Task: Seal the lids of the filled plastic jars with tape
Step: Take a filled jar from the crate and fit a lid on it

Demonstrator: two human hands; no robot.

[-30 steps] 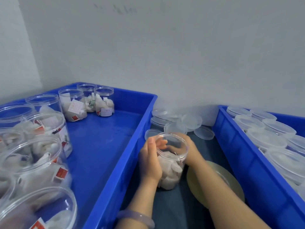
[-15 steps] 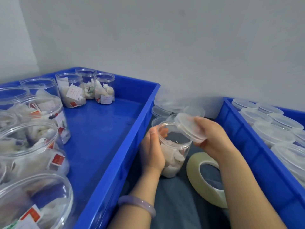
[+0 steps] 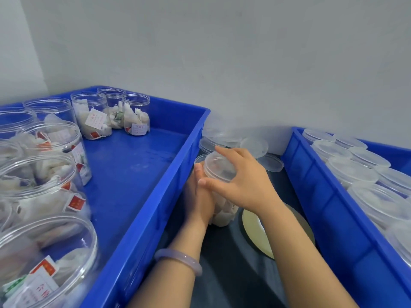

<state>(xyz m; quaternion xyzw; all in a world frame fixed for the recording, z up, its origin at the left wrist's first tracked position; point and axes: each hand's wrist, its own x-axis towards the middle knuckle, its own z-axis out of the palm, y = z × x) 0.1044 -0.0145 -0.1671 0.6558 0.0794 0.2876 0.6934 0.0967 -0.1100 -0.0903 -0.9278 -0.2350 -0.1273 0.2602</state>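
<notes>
Lid goes onto a tea-bag jar.
Open filled jars (image 3: 55,174) wait in the left crate (image 3: 142,218). Right of it, the left hand (image 3: 200,196) wraps the jar (image 3: 224,212) to steady it; the right hand (image 3: 244,185) clasps the lid (image 3: 220,167) with curled fingers, seating it on the mouth. The tape roll (image 3: 251,225) lies just right, ready for sealing.

Tape roll (image 3: 253,232) half behind right forearm (image 3: 293,241)
</notes>
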